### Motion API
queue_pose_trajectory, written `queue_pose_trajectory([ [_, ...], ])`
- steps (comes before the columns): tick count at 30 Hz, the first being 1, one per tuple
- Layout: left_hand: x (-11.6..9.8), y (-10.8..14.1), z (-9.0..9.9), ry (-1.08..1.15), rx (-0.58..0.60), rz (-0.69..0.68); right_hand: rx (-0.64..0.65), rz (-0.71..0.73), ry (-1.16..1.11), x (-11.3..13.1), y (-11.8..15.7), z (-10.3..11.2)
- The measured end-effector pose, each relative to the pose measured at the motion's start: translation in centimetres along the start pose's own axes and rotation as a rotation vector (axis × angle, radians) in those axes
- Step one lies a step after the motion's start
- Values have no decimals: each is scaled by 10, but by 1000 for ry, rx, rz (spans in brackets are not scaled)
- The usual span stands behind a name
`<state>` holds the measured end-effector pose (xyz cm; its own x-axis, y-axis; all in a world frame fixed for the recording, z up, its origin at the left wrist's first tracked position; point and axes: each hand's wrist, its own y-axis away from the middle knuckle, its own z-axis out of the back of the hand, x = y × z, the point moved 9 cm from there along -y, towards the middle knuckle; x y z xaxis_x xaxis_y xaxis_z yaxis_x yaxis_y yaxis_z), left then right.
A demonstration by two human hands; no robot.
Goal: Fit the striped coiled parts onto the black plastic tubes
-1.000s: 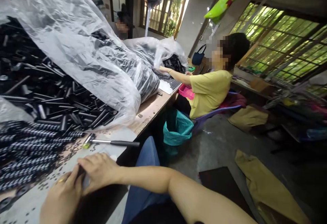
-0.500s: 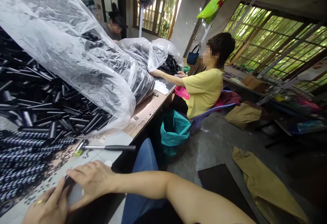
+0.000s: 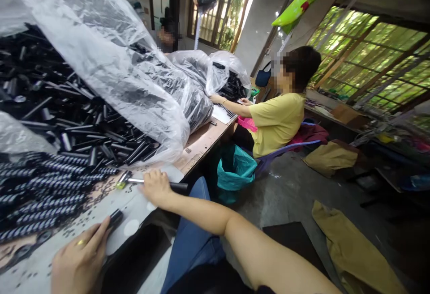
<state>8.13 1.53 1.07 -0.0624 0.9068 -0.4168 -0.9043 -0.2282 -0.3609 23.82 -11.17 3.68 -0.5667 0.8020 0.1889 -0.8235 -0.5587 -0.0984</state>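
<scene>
Black and shiny, a tube (image 3: 116, 218) is poking past the grasping fingers of the left hand (image 3: 79, 250), a white disc (image 3: 131, 228) is lying near their tips, and the right hand (image 3: 156, 188) is resting its fingers across a hammer (image 3: 178, 186), though I can't tell whether they're clenching it.
</scene>
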Motion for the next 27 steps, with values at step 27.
queue_pose_trajectory([
  [27,-52,-6,-30,-267,102,91,384,498,4,109,78,16],
])
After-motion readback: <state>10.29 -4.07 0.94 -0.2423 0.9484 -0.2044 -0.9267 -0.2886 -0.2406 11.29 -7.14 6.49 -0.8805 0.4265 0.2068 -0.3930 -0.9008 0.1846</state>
